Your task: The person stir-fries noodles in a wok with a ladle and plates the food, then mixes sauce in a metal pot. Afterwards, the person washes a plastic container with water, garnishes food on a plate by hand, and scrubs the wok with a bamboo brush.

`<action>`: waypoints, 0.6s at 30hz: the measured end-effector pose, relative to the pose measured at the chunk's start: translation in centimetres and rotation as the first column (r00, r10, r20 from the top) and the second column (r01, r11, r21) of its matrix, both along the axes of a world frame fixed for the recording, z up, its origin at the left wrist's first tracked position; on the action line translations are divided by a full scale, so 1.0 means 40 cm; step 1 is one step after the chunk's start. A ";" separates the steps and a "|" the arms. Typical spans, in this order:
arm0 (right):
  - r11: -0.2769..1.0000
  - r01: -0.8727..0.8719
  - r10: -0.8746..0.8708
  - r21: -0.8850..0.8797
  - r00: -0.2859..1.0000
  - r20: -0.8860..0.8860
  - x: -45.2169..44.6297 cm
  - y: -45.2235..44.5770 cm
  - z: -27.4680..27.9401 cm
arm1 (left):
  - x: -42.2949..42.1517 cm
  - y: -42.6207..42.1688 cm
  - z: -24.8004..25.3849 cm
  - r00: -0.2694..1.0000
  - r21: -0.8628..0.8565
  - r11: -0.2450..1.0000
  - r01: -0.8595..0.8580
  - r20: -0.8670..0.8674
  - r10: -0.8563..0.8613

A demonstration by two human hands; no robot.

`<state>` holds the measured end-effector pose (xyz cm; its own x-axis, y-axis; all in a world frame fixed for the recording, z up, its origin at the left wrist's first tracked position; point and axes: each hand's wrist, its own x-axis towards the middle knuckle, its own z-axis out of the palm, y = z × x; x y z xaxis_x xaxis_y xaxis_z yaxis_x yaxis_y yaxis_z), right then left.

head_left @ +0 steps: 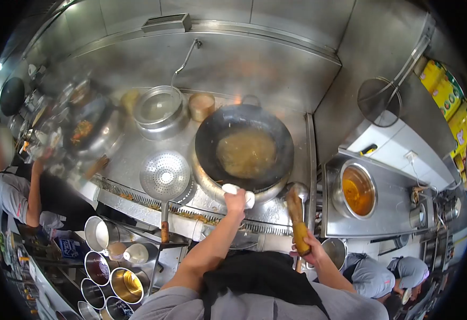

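A black wok sits on the burner in front of me, with murky brownish liquid in it. My left hand is closed on a folded white cloth at the wok's near rim. My right hand grips the yellow handle of what looks like a wok brush; its brown end points towards the stove. Just beyond that end lies the metal bowl of a ladle, its handle partly hidden. A round perforated strainer rests left of the wok.
A metal pot stands under the tap at the back. To the right is a bowl of orange liquid. Several seasoning containers stand lower left. A person works at the left; others bend at lower right.
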<state>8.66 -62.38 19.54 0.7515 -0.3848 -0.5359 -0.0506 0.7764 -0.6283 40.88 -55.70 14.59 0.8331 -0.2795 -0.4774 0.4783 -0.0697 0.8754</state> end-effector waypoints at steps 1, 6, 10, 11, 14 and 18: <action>0.998 -0.032 0.035 -0.060 0.998 0.052 -0.001 -0.034 0.009 | 0.026 0.028 0.032 0.999 0.002 1.000 -0.028 0.041 0.028; 0.263 -0.510 0.184 -0.819 0.860 -0.476 0.241 -0.212 0.206 | 0.212 0.145 0.107 0.988 0.117 0.991 0.059 0.135 -0.075; -0.298 -0.785 0.153 -0.543 0.522 -0.839 0.538 -0.203 0.278 | 0.190 0.164 0.109 0.937 0.113 0.990 -0.085 0.347 0.040; -0.331 -0.760 0.146 -0.559 0.544 -0.826 0.605 -0.203 0.231 | 0.168 0.185 0.123 0.926 0.111 0.989 -0.100 0.374 0.052; -0.366 -0.689 0.069 -0.626 0.651 -0.756 0.828 -0.219 0.089 | 0.082 0.296 0.120 0.909 0.143 0.989 -0.046 0.417 -0.018; 0.138 -0.654 0.059 -0.744 0.755 -0.653 1.035 -0.218 -0.009 | -0.046 0.540 0.089 0.974 0.199 0.977 0.080 0.192 -0.118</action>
<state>50.05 -71.10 19.16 0.7945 -0.5383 -0.2811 -0.5747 -0.5169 -0.6344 39.04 -34.09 18.14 0.8902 -0.2864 -0.3544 0.2756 -0.2809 0.9193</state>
